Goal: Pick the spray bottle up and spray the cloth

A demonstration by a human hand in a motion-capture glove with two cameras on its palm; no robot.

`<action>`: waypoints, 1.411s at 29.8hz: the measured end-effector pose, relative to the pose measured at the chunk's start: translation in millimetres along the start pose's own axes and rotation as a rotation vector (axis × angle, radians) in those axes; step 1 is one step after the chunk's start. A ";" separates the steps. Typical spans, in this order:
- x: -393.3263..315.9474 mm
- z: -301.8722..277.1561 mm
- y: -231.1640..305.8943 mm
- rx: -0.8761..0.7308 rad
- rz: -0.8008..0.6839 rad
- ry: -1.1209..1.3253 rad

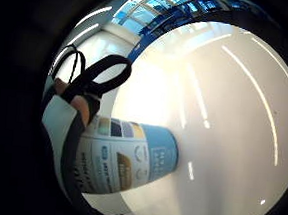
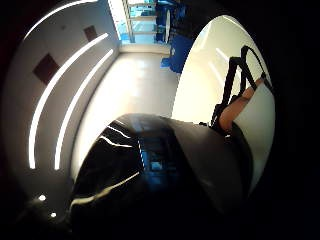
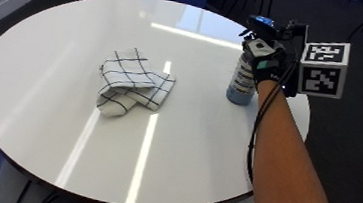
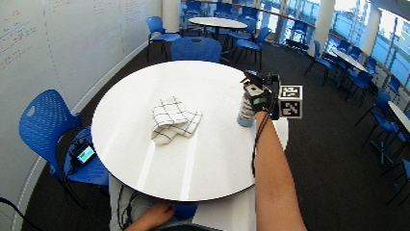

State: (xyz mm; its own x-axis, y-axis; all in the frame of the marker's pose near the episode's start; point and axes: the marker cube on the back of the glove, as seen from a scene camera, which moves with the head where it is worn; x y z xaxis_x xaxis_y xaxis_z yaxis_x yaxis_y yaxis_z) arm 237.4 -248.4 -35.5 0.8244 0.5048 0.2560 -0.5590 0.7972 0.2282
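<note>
Right hand [image 3: 269, 64] round spray bottle [image 3: 240, 84], blue label unreadable, upright on table [image 3: 183, 152].

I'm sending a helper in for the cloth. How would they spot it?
On the round white table, look left of the spray bottle that the gloved right hand grips. The cloth lies crumpled there, white with dark grid lines.

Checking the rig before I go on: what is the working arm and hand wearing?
The right hand wears a black glove with a small green patch on its back and black strap loops at the palm. The forearm is bare, with no sleeve in sight.
</note>
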 end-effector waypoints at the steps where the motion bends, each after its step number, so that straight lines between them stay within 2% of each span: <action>1: -1.3 -0.5 -0.6 0.004 -0.003 -0.003; 16: 5.4 2.9 4.7 0.020 -0.002 -0.010; 29: 42.1 7.7 17.6 0.012 0.051 0.005; 36: 40.3 12.7 22.9 -0.021 -0.008 0.098; 42: 13.6 15.5 28.2 -0.139 -0.094 0.192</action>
State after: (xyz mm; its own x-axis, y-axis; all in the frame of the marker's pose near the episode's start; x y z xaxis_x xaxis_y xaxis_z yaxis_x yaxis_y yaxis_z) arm 231.5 -224.2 -11.0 0.8812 0.4697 0.0535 -0.4727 0.8746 0.1080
